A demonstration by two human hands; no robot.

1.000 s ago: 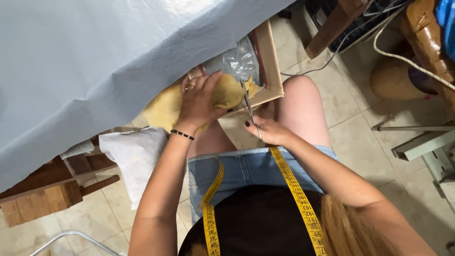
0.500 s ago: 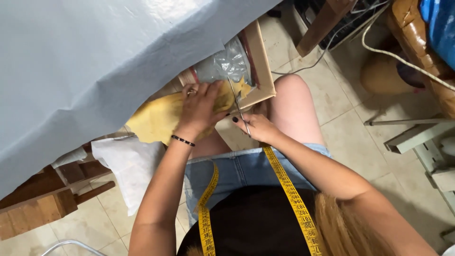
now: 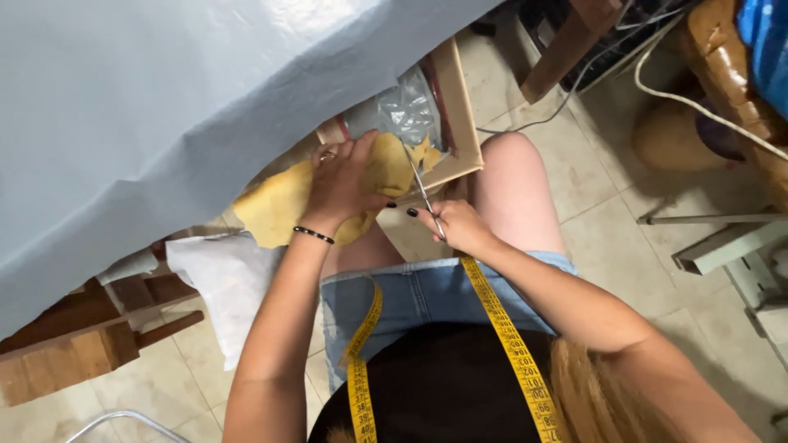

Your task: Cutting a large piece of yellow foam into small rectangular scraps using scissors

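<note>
The cardboard box (image 3: 460, 115) on the person's lap serves as the landmark here. Far to its left, a pale blue-grey cloth (image 3: 164, 107) drapes over the counter and hangs down past its edge, hiding most of what sits beneath. Below that cloth and left of the box, a white fabric piece (image 3: 222, 279) hangs beside a wooden frame (image 3: 74, 344).

Closer to the box, on its left, lies the yellow fabric (image 3: 275, 209), spread partly over the box's near edge and partly over the lap. The left hand (image 3: 345, 184) presses flat on it, fingers (image 3: 357, 156) spread and lightly curled, pinning the fabric down, probably so it stays taut against the blades. A thin dark bracelet (image 3: 313, 235) circles that wrist.

At the box's near edge, the scissors (image 3: 423, 193) point up into the yellow fabric, blades a little apart, next to a clear plastic bag (image 3: 398, 111) lying inside the box. Just below the box, the right hand (image 3: 455, 226) has its fingers closed through and around the scissor handles, gripping them firmly; dark nail polish shows on 2 fingertips.

A yellow measuring tape (image 3: 505, 328) hangs around the person's neck, its 2 ends falling below the box across denim shorts (image 3: 427, 291). Right of the box, a white cable (image 3: 698, 107) trails over the tiled floor (image 3: 624, 230).
</note>
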